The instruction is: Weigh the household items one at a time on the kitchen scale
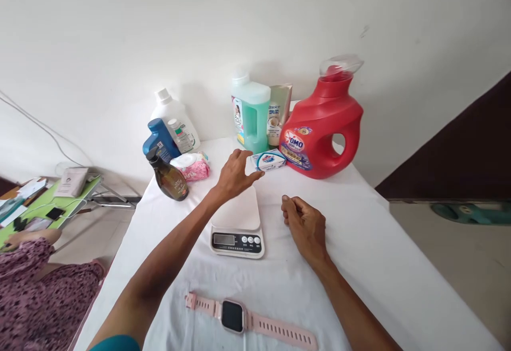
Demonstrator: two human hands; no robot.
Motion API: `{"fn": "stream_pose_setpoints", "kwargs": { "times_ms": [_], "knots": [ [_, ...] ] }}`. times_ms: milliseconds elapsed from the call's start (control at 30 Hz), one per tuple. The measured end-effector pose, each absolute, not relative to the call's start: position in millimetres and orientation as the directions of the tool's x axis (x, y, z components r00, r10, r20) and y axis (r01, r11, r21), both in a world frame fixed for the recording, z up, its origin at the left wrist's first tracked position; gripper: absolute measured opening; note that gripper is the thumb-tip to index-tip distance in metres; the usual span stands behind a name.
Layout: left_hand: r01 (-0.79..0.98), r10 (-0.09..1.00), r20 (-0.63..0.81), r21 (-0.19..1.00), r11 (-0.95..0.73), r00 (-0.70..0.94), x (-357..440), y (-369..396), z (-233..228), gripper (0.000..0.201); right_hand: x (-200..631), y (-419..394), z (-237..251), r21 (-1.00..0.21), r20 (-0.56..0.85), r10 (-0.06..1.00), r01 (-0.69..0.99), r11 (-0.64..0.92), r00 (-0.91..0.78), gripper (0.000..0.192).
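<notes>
My left hand (pixel 238 174) reaches over the back of a white kitchen scale (pixel 235 244), with thumb and fingers apart. Just beyond its fingertips lies a small white, blue and red box (pixel 271 160); I cannot tell whether they touch. To the right of the scale, my right hand (pixel 304 226) rests by the tablecloth with its fingers curled closed, and nothing shows in them. The scale's display looks blank. In front of the scale, a pink smartwatch (pixel 232 316) is stretched out flat.
A red detergent jug (pixel 319 127), a green jug (pixel 257 111) and a tube (pixel 274 119) stand at the back. On the left are a white bottle (pixel 181 114), blue bottle (pixel 162 137), brown bottle (pixel 170 178) and pink wipes pack (pixel 195 169). Another person's patterned clothing (pixel 48 298) shows at far left.
</notes>
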State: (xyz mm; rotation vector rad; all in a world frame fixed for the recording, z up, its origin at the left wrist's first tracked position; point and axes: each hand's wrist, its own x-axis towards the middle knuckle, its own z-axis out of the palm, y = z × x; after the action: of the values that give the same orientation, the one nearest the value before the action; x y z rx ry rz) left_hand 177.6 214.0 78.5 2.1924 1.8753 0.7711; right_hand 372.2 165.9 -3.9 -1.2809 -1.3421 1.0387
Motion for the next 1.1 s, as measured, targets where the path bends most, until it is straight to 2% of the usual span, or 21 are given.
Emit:
{"fn": "stream_pose_setpoints", "kwargs": {
  "times_ms": [67,100,200,267,333,433,500,567,833,1000,1100],
  "knots": [
    [0.859,0.881,0.471,0.435,-0.268,0.036,163,169,91,0.050,372,165,-3,-0.981,0.086,0.996,0.175,0.081,0.026,0.052],
    [0.880,0.831,0.554,0.417,-0.229,-0.046,154,147,97,0.052,372,165,-2,-0.981,0.085,0.996,0.180,0.079,0.026,0.052],
    [0.900,0.583,0.714,0.429,0.074,-0.388,117,101,104,0.075,371,166,-2,-0.975,0.090,0.996,0.205,0.083,0.024,0.052],
    [0.842,0.479,0.700,0.502,0.196,-0.529,87,89,96,0.090,370,166,-2,-0.973,0.089,0.996,0.216,0.081,0.025,0.052],
    [0.769,0.513,0.597,0.597,0.230,-0.617,61,89,82,0.095,369,166,-2,-0.975,0.082,0.996,0.210,0.074,0.030,0.051],
    [0.649,0.591,0.413,0.715,0.261,-0.693,36,100,62,0.075,368,165,-2,-0.977,0.084,0.996,0.196,0.078,0.026,0.050],
    [0.591,0.593,0.344,0.754,0.288,-0.728,30,107,56,0.060,369,165,-1,-0.977,0.096,0.995,0.192,0.091,0.016,0.050],
    [0.563,0.583,0.313,0.766,0.312,-0.749,28,109,57,0.055,369,164,0,-0.977,0.104,0.995,0.186,0.100,0.011,0.050],
    [0.570,0.606,0.311,0.766,0.296,-0.732,43,90,82,0.052,367,169,-7,-0.978,0.122,0.992,0.174,0.118,0.015,0.048],
    [0.683,0.696,0.410,0.713,0.159,-0.590,80,81,118,0.054,367,171,-9,-0.974,0.136,0.991,0.184,0.132,0.009,0.049],
    [0.709,0.762,0.416,0.700,0.080,-0.497,108,88,130,0.055,368,170,-8,-0.975,0.137,0.990,0.179,0.134,0.009,0.050]
  ]
}}
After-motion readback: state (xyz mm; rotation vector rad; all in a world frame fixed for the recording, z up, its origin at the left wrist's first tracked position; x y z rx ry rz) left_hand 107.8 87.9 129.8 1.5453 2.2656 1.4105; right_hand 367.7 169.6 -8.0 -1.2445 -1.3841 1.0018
